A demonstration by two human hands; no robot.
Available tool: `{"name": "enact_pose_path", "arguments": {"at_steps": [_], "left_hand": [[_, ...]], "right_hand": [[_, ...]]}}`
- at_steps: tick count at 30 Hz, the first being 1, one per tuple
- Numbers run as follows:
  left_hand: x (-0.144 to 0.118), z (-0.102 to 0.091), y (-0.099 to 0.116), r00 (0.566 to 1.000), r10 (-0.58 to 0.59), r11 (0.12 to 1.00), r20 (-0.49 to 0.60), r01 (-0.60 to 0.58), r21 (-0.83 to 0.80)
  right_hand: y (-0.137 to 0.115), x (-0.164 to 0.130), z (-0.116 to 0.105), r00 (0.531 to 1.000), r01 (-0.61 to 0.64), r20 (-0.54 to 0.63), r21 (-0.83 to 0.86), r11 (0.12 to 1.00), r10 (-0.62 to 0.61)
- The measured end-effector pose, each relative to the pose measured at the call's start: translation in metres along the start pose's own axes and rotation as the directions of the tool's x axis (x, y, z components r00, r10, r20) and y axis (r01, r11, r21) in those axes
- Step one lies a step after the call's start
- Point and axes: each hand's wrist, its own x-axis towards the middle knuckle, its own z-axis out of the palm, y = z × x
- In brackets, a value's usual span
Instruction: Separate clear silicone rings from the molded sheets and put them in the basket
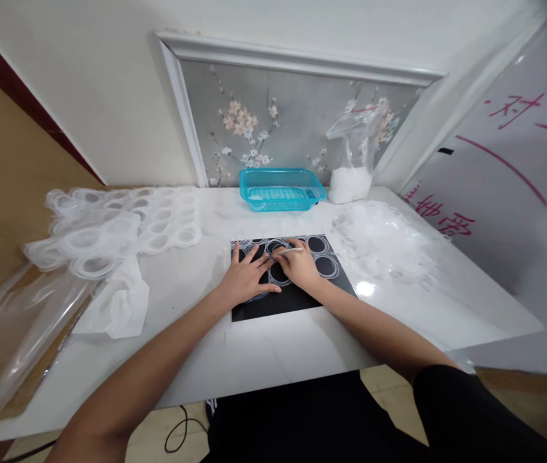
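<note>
Clear, flimsy blister tray (pixel 297 254) lies on the black mat (pixel 292 299) mid-desk; my left hand (pixel 247 280) presses flat, fingers spread, right grip (pixel 299 265) pinched on a thin tool (pixel 286 251). Probably light, bendy; edges hold best.

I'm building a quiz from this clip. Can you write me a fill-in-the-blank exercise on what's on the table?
1. Both hands rest on a ____ mat.
2. The basket by the wall is ____.
3. The left hand lies with fingers ____ flat.
4. The right hand holds a thin ____ stick.

Missing: black; blue; spread; white
</note>
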Motion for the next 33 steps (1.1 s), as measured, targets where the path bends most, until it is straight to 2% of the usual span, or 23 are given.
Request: {"name": "enact_pose_path", "arguments": {"at_steps": [3, 5, 6, 7, 8, 9, 10, 11, 13, 14, 15, 17, 19, 22, 27, 33], "left_hand": [[0.002, 0.0, 0.0, 1.0, -0.004, 1.0, 0.016, 0.004, -0.003], [0.003, -0.001, 0.0, 0.999, -0.011, 1.0, 0.036, 0.012, -0.013], [0.003, -0.001, 0.0, 0.999, -0.016, 1.0, 0.046, 0.017, -0.018], [0.003, -0.002, 0.0, 0.998, -0.021, 1.0, 0.053, 0.022, -0.021], [0.004, -0.004, 0.0, 0.998, -0.025, 0.999, 0.059, 0.027, -0.024], [0.004, -0.005, 0.0, 0.998, -0.031, 0.999, 0.062, 0.032, -0.026], [0.005, -0.007, 0.0, 0.997, -0.036, 0.999, 0.067, 0.038, -0.028], [0.006, -0.009, 0.001, 0.997, -0.043, 0.999, 0.066, 0.045, -0.027], [0.008, -0.012, 0.006, 0.998, -0.054, 0.998, 0.042, 0.055, -0.019], [0.01, -0.013, 0.01, 0.999, -0.051, 0.999, 0.018, 0.052, -0.011], [0.013, -0.014, 0.015, 0.999, -0.036, 0.999, -0.009, 0.036, 0.002], [0.018, -0.013, 0.026, 0.999, 0.022, 0.999, -0.042, -0.02, 0.033], [0.026, -0.01, 0.036, 0.998, 0.055, 0.997, -0.027, -0.054, 0.055], [0.037, -0.002, 0.044, 1.0, 0.014, 0.998, 0.01, -0.014, 0.058], [0.043, 0.01, 0.04, 1.0, -0.008, 0.999, 0.018, 0.007, 0.053], [0.042, 0.015, 0.037, 1.0, 0.004, 0.999, 0.019, -0.004, 0.043]], "right_hand": [[0.005, 0.017, -0.006, 0.991, 0.129, 0.048, -0.149, 0.98, -0.123], [0.024, 0.04, -0.017, 0.997, 0.048, -0.046, -0.164, 0.985, -0.056], [0.037, 0.051, -0.025, 0.984, -0.071, -0.169, -0.134, 0.988, 0.047], [0.05, 0.06, -0.034, 0.923, -0.214, -0.337, -0.052, 0.975, 0.185], [0.062, 0.066, -0.043, 0.813, -0.325, -0.492, 0.06, 0.944, 0.311], [0.071, 0.067, -0.05, 0.72, -0.367, -0.575, 0.158, 0.917, 0.388], [0.077, 0.063, -0.056, 0.691, -0.352, -0.593, 0.222, 0.909, 0.412], [0.079, 0.056, -0.058, 0.718, -0.315, -0.563, 0.262, 0.912, 0.409], [0.074, 0.034, -0.054, 0.865, -0.232, -0.366, 0.318, 0.919, 0.344], [0.069, 0.022, -0.048, 0.909, -0.229, -0.253, 0.36, 0.904, 0.331], [0.064, 0.011, -0.042, 0.931, -0.242, -0.163, 0.397, 0.885, 0.328], [0.055, -0.004, -0.029, 0.939, -0.278, -0.06, 0.447, 0.85, 0.339], [0.053, -0.009, -0.021, 0.939, -0.292, -0.024, 0.468, 0.834, 0.343], [0.055, -0.008, -0.017, 0.938, -0.31, 0.018, 0.491, 0.814, 0.346], [0.056, -0.006, -0.018, 0.945, -0.295, 0.019, 0.485, 0.823, 0.328], [0.054, -0.005, -0.019, 0.944, -0.298, 0.003, 0.446, 0.844, 0.331]]}}
